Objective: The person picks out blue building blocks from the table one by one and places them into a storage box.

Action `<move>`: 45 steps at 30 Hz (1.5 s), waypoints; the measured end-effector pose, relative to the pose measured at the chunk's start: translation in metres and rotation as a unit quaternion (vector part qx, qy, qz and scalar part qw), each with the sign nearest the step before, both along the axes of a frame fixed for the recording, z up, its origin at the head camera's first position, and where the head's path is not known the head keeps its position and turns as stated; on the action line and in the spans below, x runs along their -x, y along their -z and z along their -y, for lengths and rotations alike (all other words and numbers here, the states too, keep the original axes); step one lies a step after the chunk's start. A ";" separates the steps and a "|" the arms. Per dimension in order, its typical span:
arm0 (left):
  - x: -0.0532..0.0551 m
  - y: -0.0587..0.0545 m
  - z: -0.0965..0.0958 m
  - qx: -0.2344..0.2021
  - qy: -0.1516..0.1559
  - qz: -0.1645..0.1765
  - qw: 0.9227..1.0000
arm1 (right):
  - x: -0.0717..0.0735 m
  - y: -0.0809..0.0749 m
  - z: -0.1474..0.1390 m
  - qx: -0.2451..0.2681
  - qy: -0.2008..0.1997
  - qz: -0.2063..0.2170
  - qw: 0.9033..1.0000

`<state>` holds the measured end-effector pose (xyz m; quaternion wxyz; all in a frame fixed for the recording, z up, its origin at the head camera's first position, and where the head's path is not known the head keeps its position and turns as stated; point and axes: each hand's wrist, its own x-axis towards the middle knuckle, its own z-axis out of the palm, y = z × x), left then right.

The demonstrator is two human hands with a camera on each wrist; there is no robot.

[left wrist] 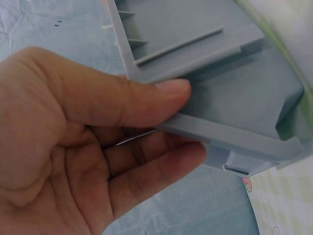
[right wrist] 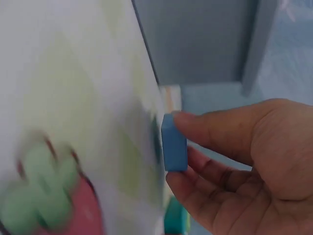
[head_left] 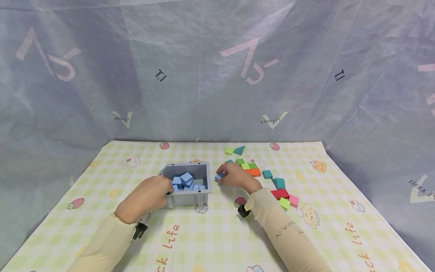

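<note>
A grey plastic bin (head_left: 187, 198) stands left of centre on the table, with several blue blocks (head_left: 183, 180) inside. My left hand (head_left: 150, 194) grips its left side; in the left wrist view the thumb (left wrist: 166, 95) lies on one face of the bin's rim and the fingers (left wrist: 161, 171) curl behind it. Just right of the bin, my right hand (head_left: 234, 175) pinches a blue block (right wrist: 174, 144) between thumb and fingertips. That block is close over the tablecloth, and the bin's wall (right wrist: 200, 44) rises near it in the right wrist view.
Right of my right hand lie loose blocks: an orange block (head_left: 253, 172), a red block (head_left: 280, 194), a pink block (head_left: 293, 201), a teal prism (head_left: 279, 183) and several green ones. Farther back is a teal wedge (head_left: 239, 150). A grey-blue curtain (head_left: 210, 94) hangs behind the table.
</note>
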<state>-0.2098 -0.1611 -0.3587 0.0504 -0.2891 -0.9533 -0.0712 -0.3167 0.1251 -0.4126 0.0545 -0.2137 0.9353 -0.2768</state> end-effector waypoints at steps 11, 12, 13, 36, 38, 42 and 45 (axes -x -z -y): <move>0.000 0.000 -0.002 0.001 -0.002 -0.002 1.000 | 0.004 -0.031 -0.036 0.110 0.087 -0.052 0.989; 0.000 0.000 -0.002 0.001 -0.002 0.000 1.000 | 0.004 -0.034 -0.039 0.124 0.094 -0.055 0.986; 0.000 0.000 -0.002 0.002 -0.003 0.001 1.000 | 0.003 -0.036 -0.041 0.138 0.102 -0.057 0.984; 0.000 0.000 -0.002 0.004 0.000 -0.003 1.000 | -0.048 -0.070 0.021 0.283 -0.031 -0.157 0.946; 0.000 0.001 -0.001 0.004 0.001 -0.007 1.000 | -0.052 -0.067 0.029 0.270 -0.047 -0.154 0.949; 0.000 0.002 0.001 0.003 0.009 -0.015 1.000 | -0.059 -0.058 0.043 0.241 -0.074 -0.138 0.958; 0.001 0.002 0.001 0.005 0.010 -0.013 1.000 | -0.064 -0.051 0.051 0.216 -0.093 -0.131 0.963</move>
